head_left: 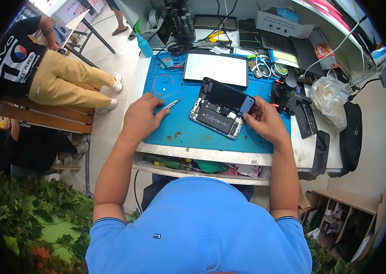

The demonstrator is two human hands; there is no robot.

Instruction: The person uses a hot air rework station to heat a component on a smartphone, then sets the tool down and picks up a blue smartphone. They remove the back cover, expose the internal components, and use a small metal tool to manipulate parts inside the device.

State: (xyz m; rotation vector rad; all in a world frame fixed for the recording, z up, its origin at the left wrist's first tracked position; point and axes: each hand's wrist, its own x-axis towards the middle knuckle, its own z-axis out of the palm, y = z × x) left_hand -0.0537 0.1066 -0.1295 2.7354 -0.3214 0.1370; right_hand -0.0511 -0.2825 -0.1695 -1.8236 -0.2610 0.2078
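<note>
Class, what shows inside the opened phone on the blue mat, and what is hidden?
Inside the opened phone, a black battery and small silvery parts show. Whatever lies beneath the battery or behind the dark panel is covered.

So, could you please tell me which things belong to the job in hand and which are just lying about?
Apparently in use:
opened dark smartphone
slim silver tool
flat blue work mat

Seemingly lying about:
crumpled clear plastic bag
turquoise plastic bottle
</note>
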